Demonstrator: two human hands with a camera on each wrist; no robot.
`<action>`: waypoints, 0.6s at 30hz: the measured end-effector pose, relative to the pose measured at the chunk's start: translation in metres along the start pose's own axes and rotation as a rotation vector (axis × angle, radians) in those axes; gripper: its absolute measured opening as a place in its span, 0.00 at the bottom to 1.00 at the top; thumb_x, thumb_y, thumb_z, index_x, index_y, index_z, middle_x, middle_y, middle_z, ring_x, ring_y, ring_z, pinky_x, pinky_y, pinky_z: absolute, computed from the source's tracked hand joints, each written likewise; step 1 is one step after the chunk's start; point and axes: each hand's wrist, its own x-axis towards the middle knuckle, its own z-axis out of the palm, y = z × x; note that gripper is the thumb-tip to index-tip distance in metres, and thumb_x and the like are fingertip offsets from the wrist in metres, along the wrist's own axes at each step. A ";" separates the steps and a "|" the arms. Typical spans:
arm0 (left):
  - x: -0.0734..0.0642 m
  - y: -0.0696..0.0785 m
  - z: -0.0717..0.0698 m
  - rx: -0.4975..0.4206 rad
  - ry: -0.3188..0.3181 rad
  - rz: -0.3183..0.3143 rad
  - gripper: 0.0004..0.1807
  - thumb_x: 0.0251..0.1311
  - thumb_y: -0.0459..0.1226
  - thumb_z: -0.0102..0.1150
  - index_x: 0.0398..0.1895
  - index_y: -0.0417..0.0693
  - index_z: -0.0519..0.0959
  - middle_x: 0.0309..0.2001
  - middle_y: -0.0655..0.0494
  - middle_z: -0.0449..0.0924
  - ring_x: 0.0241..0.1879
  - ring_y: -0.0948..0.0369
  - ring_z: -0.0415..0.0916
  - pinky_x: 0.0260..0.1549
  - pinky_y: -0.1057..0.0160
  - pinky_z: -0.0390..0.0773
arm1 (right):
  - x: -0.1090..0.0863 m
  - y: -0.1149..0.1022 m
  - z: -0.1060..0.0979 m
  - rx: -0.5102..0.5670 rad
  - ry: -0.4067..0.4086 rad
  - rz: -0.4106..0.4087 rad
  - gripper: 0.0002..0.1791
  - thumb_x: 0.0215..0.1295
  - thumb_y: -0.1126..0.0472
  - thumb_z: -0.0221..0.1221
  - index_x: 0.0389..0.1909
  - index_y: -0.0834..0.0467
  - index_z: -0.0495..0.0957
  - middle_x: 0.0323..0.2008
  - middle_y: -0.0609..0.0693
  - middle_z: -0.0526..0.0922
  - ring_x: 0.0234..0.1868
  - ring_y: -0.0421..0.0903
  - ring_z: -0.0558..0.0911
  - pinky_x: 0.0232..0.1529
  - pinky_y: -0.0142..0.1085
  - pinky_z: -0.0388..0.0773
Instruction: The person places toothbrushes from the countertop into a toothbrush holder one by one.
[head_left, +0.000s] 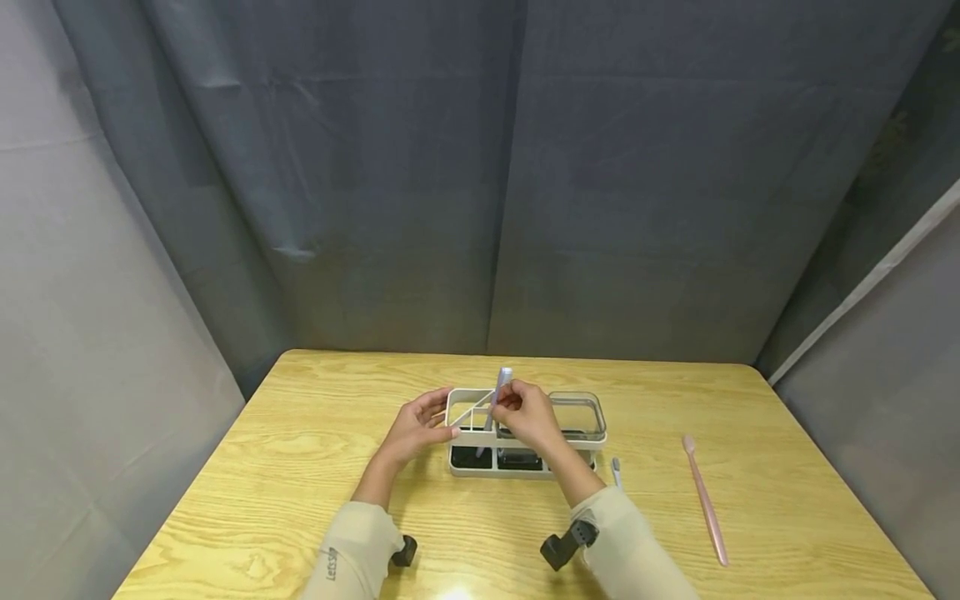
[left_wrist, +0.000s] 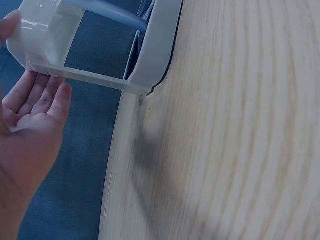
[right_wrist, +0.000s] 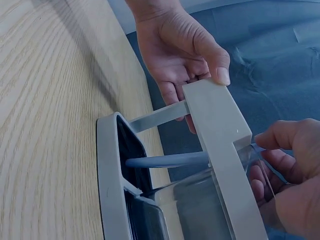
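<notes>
A white two-tier toothbrush holder [head_left: 562,445] stands on the table, with a clear cup [head_left: 591,421] in its right part. My left hand [head_left: 416,425] grips the holder's left end, the thumb [right_wrist: 223,75] on the upper frame and the fingers behind it. With thumb and fingertips, my right hand [head_left: 531,417] pinches a blue toothbrush [head_left: 501,382] near its top. The toothbrush leans through the upper frame. In the right wrist view, its blue shaft [right_wrist: 167,160] reaches down to the dark-lined lower tray [right_wrist: 107,165]. The right fingers partly hide its upper portion.
A pink toothbrush [head_left: 705,500] lies on the table to the right. Between it and the holder lies a light blue toothbrush [head_left: 617,471], mostly hidden by my right sleeve [head_left: 630,542]. Grey curtains [head_left: 390,167] hang behind the wooden table [head_left: 300,467].
</notes>
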 end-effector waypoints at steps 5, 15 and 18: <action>0.001 0.000 -0.001 -0.010 0.009 0.002 0.38 0.47 0.22 0.62 0.63 0.24 0.58 0.60 0.27 0.61 0.62 0.35 0.54 0.62 0.47 0.56 | 0.002 0.000 -0.002 0.020 -0.015 -0.007 0.06 0.50 0.72 0.63 0.28 0.65 0.75 0.25 0.51 0.77 0.27 0.45 0.75 0.26 0.32 0.74; 0.002 -0.001 0.002 -0.008 0.023 -0.018 0.38 0.46 0.22 0.63 0.63 0.24 0.59 0.60 0.28 0.61 0.62 0.38 0.56 0.62 0.44 0.54 | -0.017 -0.011 -0.036 0.238 -0.179 0.098 0.31 0.60 0.63 0.61 0.63 0.65 0.62 0.55 0.65 0.71 0.53 0.59 0.73 0.49 0.45 0.75; 0.004 0.000 0.002 -0.002 0.015 -0.014 0.38 0.47 0.22 0.63 0.63 0.24 0.58 0.60 0.28 0.61 0.62 0.39 0.57 0.62 0.45 0.55 | -0.017 -0.008 -0.047 0.208 -0.239 0.060 0.32 0.60 0.60 0.62 0.64 0.63 0.63 0.57 0.61 0.70 0.57 0.60 0.70 0.51 0.46 0.74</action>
